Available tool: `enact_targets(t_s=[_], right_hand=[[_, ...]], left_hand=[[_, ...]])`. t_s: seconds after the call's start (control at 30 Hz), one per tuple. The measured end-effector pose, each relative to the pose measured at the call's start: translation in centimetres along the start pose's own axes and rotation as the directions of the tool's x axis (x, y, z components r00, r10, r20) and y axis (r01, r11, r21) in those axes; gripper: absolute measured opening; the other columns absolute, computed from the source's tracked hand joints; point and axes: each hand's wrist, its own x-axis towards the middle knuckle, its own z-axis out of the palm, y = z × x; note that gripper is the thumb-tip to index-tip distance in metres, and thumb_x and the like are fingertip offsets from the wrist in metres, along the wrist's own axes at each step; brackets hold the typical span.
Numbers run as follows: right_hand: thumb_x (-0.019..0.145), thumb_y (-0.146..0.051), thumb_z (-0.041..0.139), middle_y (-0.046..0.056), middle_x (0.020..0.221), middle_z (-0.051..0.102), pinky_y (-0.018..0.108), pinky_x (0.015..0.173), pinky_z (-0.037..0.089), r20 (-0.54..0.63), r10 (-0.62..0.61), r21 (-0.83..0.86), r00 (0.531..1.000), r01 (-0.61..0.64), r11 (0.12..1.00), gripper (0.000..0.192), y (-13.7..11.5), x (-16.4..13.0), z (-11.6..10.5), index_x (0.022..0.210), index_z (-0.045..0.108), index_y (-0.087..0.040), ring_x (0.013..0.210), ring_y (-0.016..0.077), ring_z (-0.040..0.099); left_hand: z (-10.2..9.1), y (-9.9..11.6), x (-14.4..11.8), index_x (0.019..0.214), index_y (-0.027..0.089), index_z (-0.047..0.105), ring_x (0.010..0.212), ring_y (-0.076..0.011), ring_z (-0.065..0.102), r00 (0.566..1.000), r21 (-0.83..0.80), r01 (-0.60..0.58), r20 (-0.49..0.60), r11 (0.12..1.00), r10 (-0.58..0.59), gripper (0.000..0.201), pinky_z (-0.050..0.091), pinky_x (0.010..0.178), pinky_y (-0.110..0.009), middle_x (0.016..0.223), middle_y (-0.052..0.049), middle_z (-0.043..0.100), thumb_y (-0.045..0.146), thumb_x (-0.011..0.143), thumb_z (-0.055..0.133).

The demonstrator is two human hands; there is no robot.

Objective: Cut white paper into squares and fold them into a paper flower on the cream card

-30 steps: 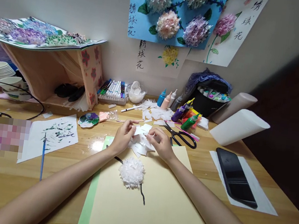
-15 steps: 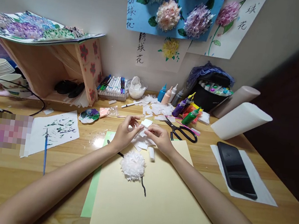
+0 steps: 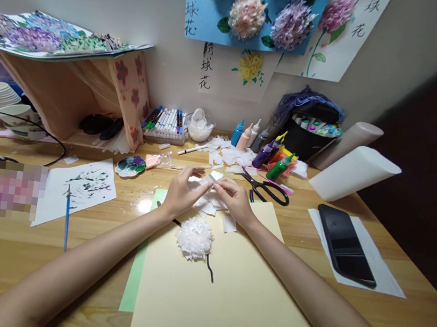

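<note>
My left hand (image 3: pixel 186 191) and my right hand (image 3: pixel 235 198) meet above the far edge of a cream paper sheet (image 3: pixel 233 294). Both pinch a small piece of white tissue paper (image 3: pixel 204 184) between thumbs and fingertips. Beneath them lies a loose heap of white paper pieces (image 3: pixel 210 205), partly hidden by the hands. One folded white piece (image 3: pixel 229 223) rests beside my right hand. Nearer to me sits a fluffy white paper flower (image 3: pixel 194 238) on the sheet, with a black stem line (image 3: pixel 210 269) running from it.
Black-handled scissors (image 3: pixel 265 188) lie right of my hands, below several paint bottles (image 3: pixel 263 156). A phone (image 3: pixel 346 246) rests on white paper at right. To the left are a paintbrush (image 3: pixel 67 221), a paint palette (image 3: pixel 130 166) and a peach box (image 3: pixel 127 103). Markers (image 3: pixel 167 122) stand behind.
The paper between my fingertips now shows as a narrow strip slanting toward my left hand. The folded piece by my right hand has shifted and lies flatter. The view has tilted slightly.
</note>
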Motion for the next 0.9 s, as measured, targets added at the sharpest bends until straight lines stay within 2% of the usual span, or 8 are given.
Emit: enact_targets(t_s=[0.07,0.17,0.3,0.37,0.6,0.73,0.8,0.9], right_hand=[[0.083,-0.038,0.053,0.004,0.078,0.058,0.028,0.066,0.041,0.005,0.001,-0.006,1.000,-0.001,1.000,0.026,0.12,0.01,0.02,0.080,0.068,-0.018,0.076,0.0164,0.053],[0.081,-0.038,0.056,0.003,0.076,0.057,0.026,0.060,0.039,-0.032,0.015,-0.035,0.999,-0.017,0.999,0.023,0.38,0.05,0.01,0.080,0.067,-0.019,0.069,0.0144,0.050],[0.077,-0.038,0.060,0.002,0.073,0.058,0.025,0.055,0.037,-0.069,0.020,-0.043,0.997,-0.023,0.999,0.020,0.82,0.09,-0.05,0.078,0.065,-0.018,0.062,0.0124,0.047],[0.078,-0.038,0.059,0.002,0.071,0.057,0.025,0.055,0.036,-0.059,0.019,-0.045,0.998,-0.022,0.999,0.021,0.95,0.11,-0.08,0.073,0.064,-0.018,0.061,0.0123,0.046],[0.077,-0.035,0.060,0.004,0.075,0.059,0.027,0.060,0.039,0.044,0.034,0.004,0.998,-0.034,0.999,0.020,0.54,0.16,0.09,0.072,0.064,-0.017,0.068,0.0149,0.051],[0.077,-0.034,0.060,0.004,0.074,0.059,0.027,0.059,0.038,-0.032,0.060,-0.020,0.998,-0.060,0.998,0.019,0.60,0.16,0.21,0.073,0.065,-0.016,0.067,0.0151,0.051],[0.077,-0.033,0.059,0.005,0.075,0.060,0.027,0.060,0.039,-0.061,0.074,-0.023,0.995,-0.076,0.997,0.019,0.75,0.17,0.20,0.074,0.066,-0.016,0.069,0.0155,0.052],[0.079,-0.032,0.058,0.006,0.079,0.062,0.028,0.065,0.041,-0.034,0.064,-0.006,0.997,-0.064,0.998,0.019,0.81,0.18,0.14,0.076,0.068,-0.016,0.075,0.0171,0.055]], left_hand=[[0.02,-0.32,0.14,0.091,0.017,0.061,0.084,-0.0176,0.058,0.998,-0.053,0.056,0.042,0.997,-0.054,0.025,0.045,0.075,-0.028,0.089,-0.006,0.064,0.039,0.079,0.058],[0.03,-0.59,0.29,0.075,0.017,0.062,0.078,-0.0161,0.058,0.994,-0.080,0.076,0.088,0.994,-0.068,0.025,0.045,0.069,-0.026,0.080,-0.005,0.063,0.039,0.082,0.052],[-0.01,-0.27,0.34,0.071,0.017,0.059,0.071,-0.0142,0.056,0.988,-0.071,0.050,0.147,0.996,-0.039,0.023,0.043,0.066,-0.025,0.073,-0.003,0.061,0.037,0.081,0.054],[-0.05,-0.05,0.36,0.069,0.017,0.057,0.070,-0.0136,0.055,0.991,-0.057,0.030,0.135,0.998,-0.022,0.021,0.042,0.066,-0.024,0.071,-0.002,0.060,0.035,0.080,0.055],[-0.02,-0.19,0.30,0.078,0.017,0.055,0.073,-0.0131,0.055,0.999,-0.047,0.035,0.033,0.998,-0.033,0.015,0.042,0.067,-0.024,0.076,-0.001,0.059,0.032,0.081,0.054],[0.04,-0.13,0.12,0.088,0.017,0.054,0.086,-0.0159,0.053,0.995,0.065,-0.076,-0.052,0.995,0.080,0.014,0.041,0.077,-0.027,0.088,-0.004,0.056,0.025,0.078,0.059],[0.07,0.05,0.01,0.087,0.018,0.055,0.089,-0.0171,0.051,0.991,0.123,-0.129,-0.011,0.984,0.131,0.011,0.040,0.080,-0.030,0.089,-0.004,0.054,0.024,0.078,0.058],[0.15,0.25,-0.14,0.085,0.019,0.058,0.088,-0.0179,0.051,0.987,0.197,-0.155,0.070,0.968,0.143,0.010,0.039,0.081,-0.032,0.086,-0.004,0.054,0.028,0.081,0.056]])
